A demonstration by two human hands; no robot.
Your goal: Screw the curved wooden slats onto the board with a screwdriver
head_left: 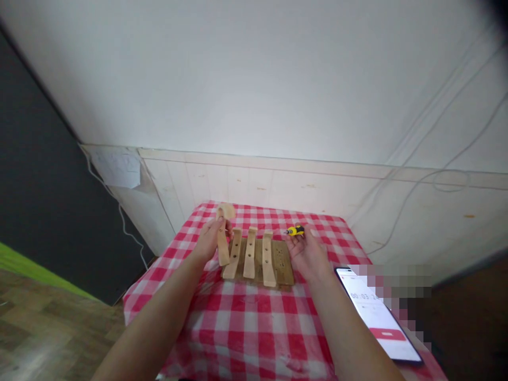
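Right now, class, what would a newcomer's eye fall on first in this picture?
The red-and-white checked tablecloth stands out first, before a pale wall. On it, a brown board bears three curved wooden pieces. The left hand holds a similar piece; the right hand, a yellow-and-black screwdriver.

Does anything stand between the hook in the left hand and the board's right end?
Yes: three other hooks sit side by side on the board, between the hook in the left hand and that end. Nothing visible blocks the way above them.
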